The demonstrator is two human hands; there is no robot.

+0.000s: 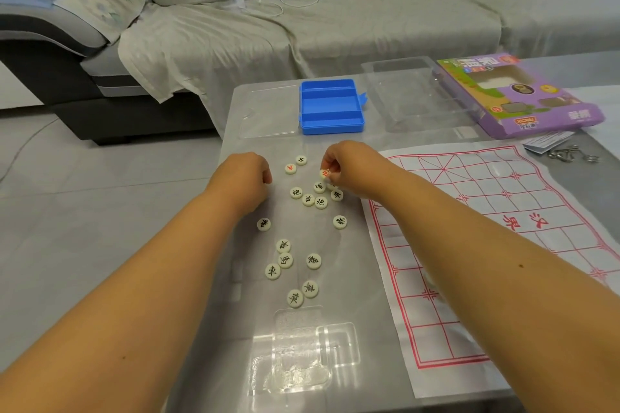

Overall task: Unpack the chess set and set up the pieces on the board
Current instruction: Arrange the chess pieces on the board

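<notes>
Bright even indoor light, glare patches on the glossy table (335, 362), soft shadows, wide-angle bowing at edges

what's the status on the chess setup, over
Right hand pinches a red-marked piece; left hand curled, grip contents hidden. Loose pieces lie on table, paper board bare. Blue box empty. Nothing blocking.

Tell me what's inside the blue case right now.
The blue case lies open and looks empty: only bare dividers show. Its near wall hides a strip of the front compartment's floor.
</notes>
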